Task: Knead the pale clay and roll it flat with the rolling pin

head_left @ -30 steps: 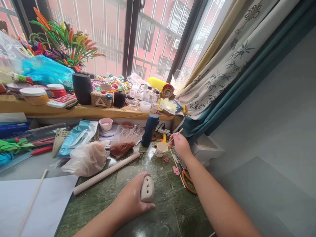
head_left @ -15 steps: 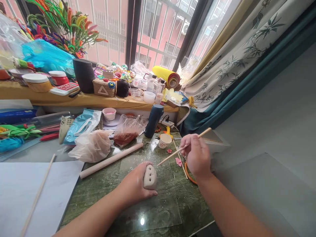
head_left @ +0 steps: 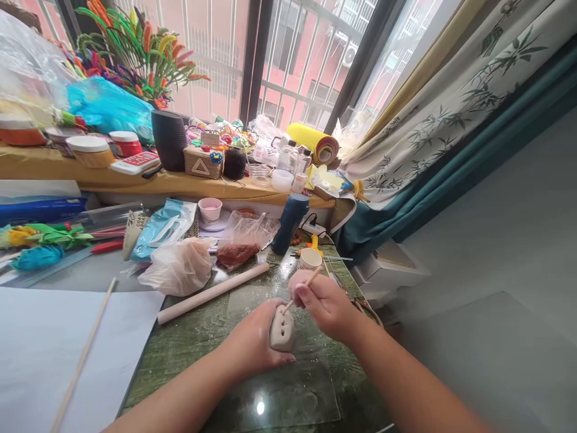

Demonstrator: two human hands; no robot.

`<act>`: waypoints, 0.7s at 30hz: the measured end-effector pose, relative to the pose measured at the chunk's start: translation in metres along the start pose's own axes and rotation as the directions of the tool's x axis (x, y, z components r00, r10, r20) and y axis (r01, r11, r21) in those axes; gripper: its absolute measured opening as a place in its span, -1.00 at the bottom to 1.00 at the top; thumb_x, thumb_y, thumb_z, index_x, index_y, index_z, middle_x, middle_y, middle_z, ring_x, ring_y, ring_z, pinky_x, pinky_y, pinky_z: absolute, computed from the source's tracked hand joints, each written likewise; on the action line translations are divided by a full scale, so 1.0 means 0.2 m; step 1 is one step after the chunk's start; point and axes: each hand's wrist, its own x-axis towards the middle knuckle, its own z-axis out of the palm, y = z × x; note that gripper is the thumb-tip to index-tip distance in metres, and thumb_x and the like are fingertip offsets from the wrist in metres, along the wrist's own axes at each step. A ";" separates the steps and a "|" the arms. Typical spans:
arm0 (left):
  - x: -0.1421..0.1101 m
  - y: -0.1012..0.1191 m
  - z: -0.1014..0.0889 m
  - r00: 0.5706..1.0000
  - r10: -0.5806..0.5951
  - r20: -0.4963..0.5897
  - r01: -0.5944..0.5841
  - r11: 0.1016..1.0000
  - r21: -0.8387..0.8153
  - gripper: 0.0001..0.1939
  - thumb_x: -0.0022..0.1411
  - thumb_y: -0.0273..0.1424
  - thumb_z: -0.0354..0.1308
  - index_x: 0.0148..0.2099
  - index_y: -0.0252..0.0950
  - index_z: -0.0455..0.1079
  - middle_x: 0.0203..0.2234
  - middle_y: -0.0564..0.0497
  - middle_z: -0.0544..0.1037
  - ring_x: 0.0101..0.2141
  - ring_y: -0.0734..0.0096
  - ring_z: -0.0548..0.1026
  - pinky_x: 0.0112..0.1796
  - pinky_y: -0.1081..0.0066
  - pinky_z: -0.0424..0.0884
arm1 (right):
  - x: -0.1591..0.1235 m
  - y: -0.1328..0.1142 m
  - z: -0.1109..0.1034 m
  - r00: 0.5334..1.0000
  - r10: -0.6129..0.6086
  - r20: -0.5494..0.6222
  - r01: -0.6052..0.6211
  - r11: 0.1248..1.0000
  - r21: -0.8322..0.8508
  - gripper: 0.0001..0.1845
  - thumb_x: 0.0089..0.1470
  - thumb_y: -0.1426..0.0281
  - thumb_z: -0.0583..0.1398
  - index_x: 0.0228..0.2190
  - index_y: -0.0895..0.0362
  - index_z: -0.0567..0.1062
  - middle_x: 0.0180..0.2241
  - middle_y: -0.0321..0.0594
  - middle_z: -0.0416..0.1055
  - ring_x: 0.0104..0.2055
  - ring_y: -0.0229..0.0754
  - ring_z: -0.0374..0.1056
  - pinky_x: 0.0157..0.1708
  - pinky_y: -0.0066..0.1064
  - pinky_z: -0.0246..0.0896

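At the far left a sheet of white paper lies on the table with a long thin dowel resting across it. Past its corner sits a crumpled plastic bag, and beside that a wooden rolling pin lies slantwise on the green marbled tabletop.

The left hand rests on that tabletop with its fingers curled round a small grey lump of clay, holding it upright — two dark holes show on the face turned toward the camera. The clay sits low and near the middle of the view, just this side of the rolling pin's end.

A second ago the right hand was out by the small paper cup; half a second ago it was in mid-air with the stick's tip well clear of the clay. Now it has come in close, fingers pinched together on the thin wooden stick, and the stick's lower end meets the top of the clay beside the holes. Whether the tip is pressed in or only touching, the view does not show. The left hand has not let go through all this, though the lump has moved a little with the camera's shift. By the look of it, the fetching of the tool is over and work on the clay's surface is starting — likely another hole or a mark near the two already there.

Behind the cup stands a dark blue bottle, and a curtain hangs at the right.
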 end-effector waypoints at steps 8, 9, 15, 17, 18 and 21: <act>0.00 0.00 0.00 1.000 0.027 0.011 -0.027 1.000 -0.005 -0.09 -0.20 -0.32 0.55 0.21 -0.14 0.27 0.10 -0.07 0.50 0.08 -0.04 0.48 0.08 0.13 0.40 | 0.00 0.06 -0.01 0.992 0.015 0.127 -0.012 1.000 -0.021 -0.56 0.42 0.14 0.01 -0.39 0.10 0.46 -0.40 -0.21 0.40 -0.32 -0.17 0.34 -0.25 -0.32 0.27; 0.00 0.00 0.00 1.000 0.021 0.009 -0.021 1.000 -0.005 -0.08 -0.20 -0.32 0.55 0.22 -0.14 0.26 0.10 -0.08 0.49 0.08 -0.04 0.48 0.08 0.13 0.40 | 0.00 0.06 -0.02 0.993 0.010 0.115 -0.006 0.999 -0.034 -0.56 0.42 0.15 0.02 -0.38 0.11 0.49 -0.41 -0.21 0.42 -0.34 -0.18 0.35 -0.27 -0.33 0.27; 0.00 0.01 0.00 1.000 -0.004 0.011 0.004 1.000 0.007 -0.09 -0.21 -0.30 0.54 0.21 -0.16 0.27 0.07 -0.09 0.51 0.05 -0.04 0.50 0.07 0.14 0.41 | -0.03 -0.10 -0.12 0.969 -0.042 -0.242 0.042 0.999 -0.007 -0.63 0.35 0.19 0.16 -0.40 0.10 0.60 -0.48 -0.20 0.49 -0.48 -0.20 0.36 -0.46 -0.35 0.29; 0.00 0.02 -0.01 1.000 0.001 0.013 -0.001 1.000 0.007 -0.12 -0.19 -0.29 0.54 0.19 -0.15 0.27 0.08 -0.09 0.51 0.06 -0.04 0.50 0.09 0.13 0.40 | -0.02 -0.15 -0.20 0.946 -0.029 -0.324 0.028 1.000 -0.010 -0.65 0.32 0.17 0.19 -0.40 0.09 0.62 -0.46 -0.19 0.51 -0.50 -0.20 0.37 -0.48 -0.34 0.31; 0.00 0.02 -0.01 1.000 0.001 0.012 -0.001 1.000 0.007 -0.12 -0.19 -0.30 0.54 0.19 -0.15 0.28 0.09 -0.09 0.50 0.07 -0.05 0.49 0.10 0.12 0.39 | 0.00 -0.16 -0.25 0.925 -0.021 -0.380 0.012 1.000 -0.026 -0.64 0.31 0.14 0.19 -0.40 0.09 0.62 -0.45 -0.19 0.52 -0.50 -0.19 0.38 -0.48 -0.33 0.33; 0.00 0.03 -0.02 1.000 -0.008 0.014 0.007 1.000 0.009 -0.11 -0.20 -0.31 0.54 0.20 -0.14 0.28 0.10 -0.10 0.50 0.09 -0.07 0.48 0.12 0.11 0.38 | 0.05 -0.07 -0.39 0.772 0.013 -0.635 -0.073 0.995 -0.067 -0.55 0.28 0.00 0.17 -0.39 0.07 0.59 -0.45 -0.19 0.53 -0.50 -0.17 0.42 -0.48 -0.31 0.38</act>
